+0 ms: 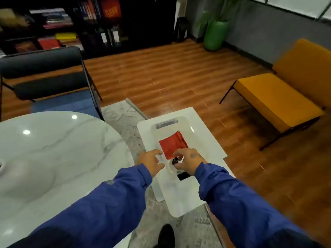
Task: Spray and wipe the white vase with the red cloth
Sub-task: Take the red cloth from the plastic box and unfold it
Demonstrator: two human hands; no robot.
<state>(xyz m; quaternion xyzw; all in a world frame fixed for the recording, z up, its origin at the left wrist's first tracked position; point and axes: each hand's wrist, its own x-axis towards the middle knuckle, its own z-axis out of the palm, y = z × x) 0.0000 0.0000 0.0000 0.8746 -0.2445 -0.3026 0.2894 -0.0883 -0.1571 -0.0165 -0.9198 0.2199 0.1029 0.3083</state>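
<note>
both arms reach forward and down from the near edge, in blue sleeves point(100, 208), toward a clear plastic bin point(195, 133) that sits on a low white table point(180, 199). the left hand point(150, 161) hovers at the bin's near left edge, palm turned inward, fingers spread and loosely curled, holding nothing. the right hand point(189, 161) is over the near end of the bin, back of the hand up, wrist bent down, its fingers bunched around a small dark-capped object point(175, 161); the blur keeps me from telling whether they grip it or only touch it, or what the object is. the red cloth point(172, 144) lies folded in the bin, just far of both hands, its near edge touching or under the right fingertips. the white vase cannot be made out in this view. a small black flat item point(183, 176) lies on the table under the right wrist. a round marble table point(53, 158) fills the left, a yellow bench point(279, 97) stands far right.
</note>
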